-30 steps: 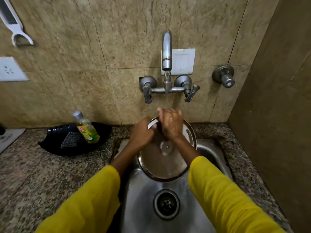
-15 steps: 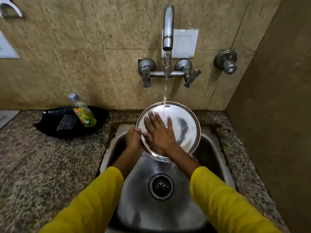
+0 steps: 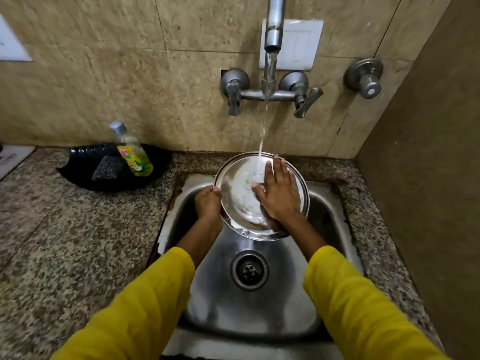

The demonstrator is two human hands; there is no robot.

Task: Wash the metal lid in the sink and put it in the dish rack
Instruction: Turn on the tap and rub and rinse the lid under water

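Over the sink [image 3: 335, 211], under the running tap [image 3: 272, 35], the metal lid [image 3: 233, 193] is held tilted. Left hand [image 3: 207, 203] grips its left rim, fingers curled closed around the edge. Right hand [image 3: 279, 196] lies flat on the lid's face, fingers [image 3: 276, 167] extended toward the far rim, water landing just beside them. Dish soap bottle [image 3: 133, 154] stands on the tabletop [image 3: 65, 242], far left.

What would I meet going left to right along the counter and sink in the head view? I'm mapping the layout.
Black tray → scrub pad → soap bottle → left hand → metal lid → right hand.
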